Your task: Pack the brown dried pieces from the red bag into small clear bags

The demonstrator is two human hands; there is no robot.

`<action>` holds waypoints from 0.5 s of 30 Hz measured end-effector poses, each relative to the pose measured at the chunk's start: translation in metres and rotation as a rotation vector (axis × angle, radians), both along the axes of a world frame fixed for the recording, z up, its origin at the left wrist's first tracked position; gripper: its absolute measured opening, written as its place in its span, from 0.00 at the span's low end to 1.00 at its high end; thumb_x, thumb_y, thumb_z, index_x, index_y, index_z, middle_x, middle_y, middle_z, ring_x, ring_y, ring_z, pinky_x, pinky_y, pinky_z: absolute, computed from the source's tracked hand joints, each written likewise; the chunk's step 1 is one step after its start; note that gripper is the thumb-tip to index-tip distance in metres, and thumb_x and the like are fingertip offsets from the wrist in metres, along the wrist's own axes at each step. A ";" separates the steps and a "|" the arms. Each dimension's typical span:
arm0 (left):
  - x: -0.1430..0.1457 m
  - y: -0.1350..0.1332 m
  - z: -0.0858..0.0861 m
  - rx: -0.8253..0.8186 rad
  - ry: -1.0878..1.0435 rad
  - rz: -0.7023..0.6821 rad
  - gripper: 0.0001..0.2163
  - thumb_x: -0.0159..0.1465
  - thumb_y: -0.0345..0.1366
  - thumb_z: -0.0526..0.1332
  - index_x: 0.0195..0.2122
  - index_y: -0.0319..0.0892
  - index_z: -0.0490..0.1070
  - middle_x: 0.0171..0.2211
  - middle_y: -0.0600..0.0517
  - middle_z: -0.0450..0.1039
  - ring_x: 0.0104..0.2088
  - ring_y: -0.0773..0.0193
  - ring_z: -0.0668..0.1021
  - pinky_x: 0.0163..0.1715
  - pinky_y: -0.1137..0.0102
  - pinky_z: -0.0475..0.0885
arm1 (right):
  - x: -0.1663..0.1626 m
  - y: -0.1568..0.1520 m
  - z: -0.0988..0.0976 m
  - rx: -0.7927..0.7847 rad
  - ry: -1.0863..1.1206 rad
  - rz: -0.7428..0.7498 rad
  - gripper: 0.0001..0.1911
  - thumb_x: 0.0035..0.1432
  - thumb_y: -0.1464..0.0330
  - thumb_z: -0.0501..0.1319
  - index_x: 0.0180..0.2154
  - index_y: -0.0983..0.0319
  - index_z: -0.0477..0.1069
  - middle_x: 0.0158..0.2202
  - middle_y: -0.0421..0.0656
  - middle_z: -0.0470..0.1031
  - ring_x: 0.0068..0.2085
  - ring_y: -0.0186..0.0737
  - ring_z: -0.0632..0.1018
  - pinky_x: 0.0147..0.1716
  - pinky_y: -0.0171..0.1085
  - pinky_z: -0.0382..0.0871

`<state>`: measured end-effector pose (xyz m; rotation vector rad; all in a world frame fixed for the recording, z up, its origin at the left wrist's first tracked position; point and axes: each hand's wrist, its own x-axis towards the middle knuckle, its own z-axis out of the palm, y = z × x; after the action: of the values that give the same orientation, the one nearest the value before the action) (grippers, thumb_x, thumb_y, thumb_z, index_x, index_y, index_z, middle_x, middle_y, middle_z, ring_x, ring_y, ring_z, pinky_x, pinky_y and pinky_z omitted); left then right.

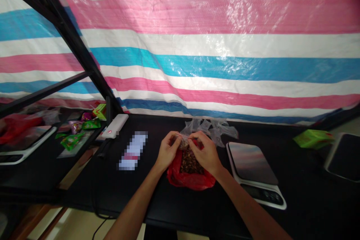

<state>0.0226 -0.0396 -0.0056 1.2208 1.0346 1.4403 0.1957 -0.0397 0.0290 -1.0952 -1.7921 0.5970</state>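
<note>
Your two bare forearms (136,198) reach in from the bottom edge, closest to the camera, and lead up to your left hand (168,153) and right hand (207,153). Both sets of fingers are bent inward and pinching a small clear plastic bag (184,143), thumbs toward you; the bag's rim runs between your two grips. What it contains is too blurred to tell.

Just below your fingertips, on the black tabletop (168,210), sits an open, crumpled red plastic bag (191,180) filled with small brown seed-like pieces (189,163). Right behind your fingers lies a loose spread of crinkled clear plastic bags (225,129).

To the right of your right-hand fingers, you have a white digital scale with a shiny square metal plate (253,163); farther right stands a bright green box (312,138). Left of your left-hand fingers lies a flat rectangular item blurred into pale blocks (133,150), with a white oblong device (116,125) beyond it. Well apart on that side are shiny green and purple packets (72,141). Beyond your fingers hangs a pink, blue and white striped plastic sheet (225,67).
</note>
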 end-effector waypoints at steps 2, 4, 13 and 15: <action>0.001 -0.001 0.000 0.003 0.014 -0.006 0.13 0.64 0.46 0.67 0.41 0.41 0.74 0.37 0.50 0.78 0.38 0.62 0.78 0.41 0.69 0.73 | 0.000 -0.001 0.001 0.003 -0.010 -0.009 0.05 0.66 0.66 0.59 0.37 0.58 0.73 0.35 0.40 0.75 0.33 0.38 0.74 0.36 0.36 0.67; 0.001 -0.002 0.000 0.006 0.024 -0.017 0.13 0.64 0.46 0.66 0.41 0.42 0.74 0.37 0.50 0.78 0.38 0.62 0.78 0.41 0.70 0.73 | 0.000 -0.001 0.000 0.001 -0.031 -0.022 0.06 0.67 0.66 0.58 0.37 0.58 0.72 0.34 0.40 0.74 0.33 0.38 0.74 0.36 0.37 0.67; 0.003 -0.002 -0.001 0.048 0.093 -0.038 0.12 0.66 0.45 0.65 0.41 0.42 0.75 0.38 0.49 0.78 0.39 0.61 0.79 0.43 0.69 0.73 | 0.000 0.000 -0.002 0.021 -0.057 0.033 0.06 0.68 0.66 0.58 0.39 0.57 0.72 0.37 0.41 0.74 0.38 0.40 0.76 0.39 0.38 0.68; 0.004 -0.003 0.001 0.062 0.122 -0.039 0.11 0.66 0.45 0.64 0.41 0.42 0.75 0.38 0.49 0.78 0.40 0.61 0.79 0.44 0.68 0.73 | 0.001 0.000 -0.002 0.024 -0.056 0.016 0.05 0.67 0.67 0.58 0.37 0.57 0.70 0.35 0.40 0.73 0.36 0.39 0.75 0.37 0.37 0.67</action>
<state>0.0269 -0.0427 -0.0042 1.3809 1.0485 1.3912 0.1962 -0.0400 0.0275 -1.0923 -1.8533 0.5575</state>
